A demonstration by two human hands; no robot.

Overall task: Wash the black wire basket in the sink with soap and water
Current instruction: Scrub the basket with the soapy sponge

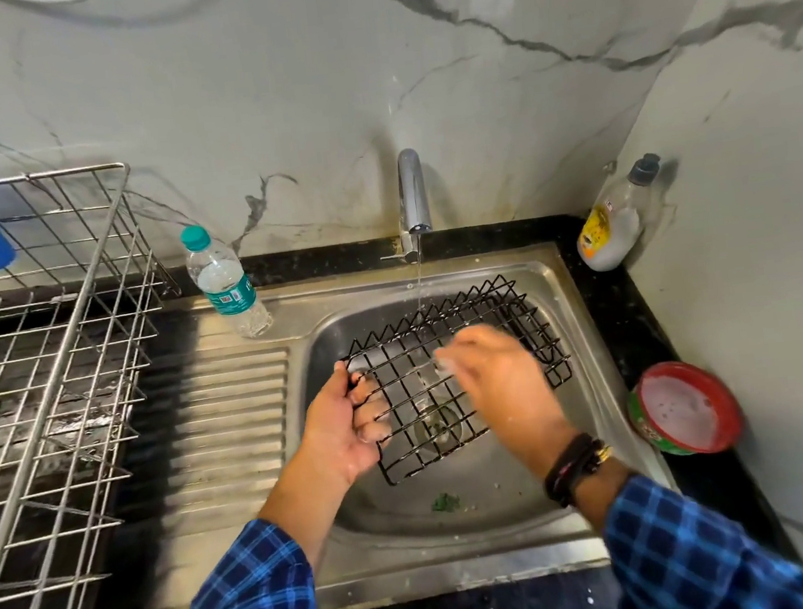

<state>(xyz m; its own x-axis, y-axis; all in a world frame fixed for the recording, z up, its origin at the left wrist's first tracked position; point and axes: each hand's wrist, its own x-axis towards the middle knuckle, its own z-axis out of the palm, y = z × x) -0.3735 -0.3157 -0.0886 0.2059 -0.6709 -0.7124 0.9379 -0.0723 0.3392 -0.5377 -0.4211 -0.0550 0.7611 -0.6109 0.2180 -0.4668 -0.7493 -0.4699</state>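
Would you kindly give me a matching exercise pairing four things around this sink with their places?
Things:
1. water bottle
2. yellow-label bottle
3. red tub
4. basket

Places:
A. in the sink, under the tap
B. counter's back right corner
C. sink's back left edge
D. counter, front right of the sink

Pairs: 1-C, 2-B, 3-D, 4-A

water bottle label blurred, soap bottle label unreadable
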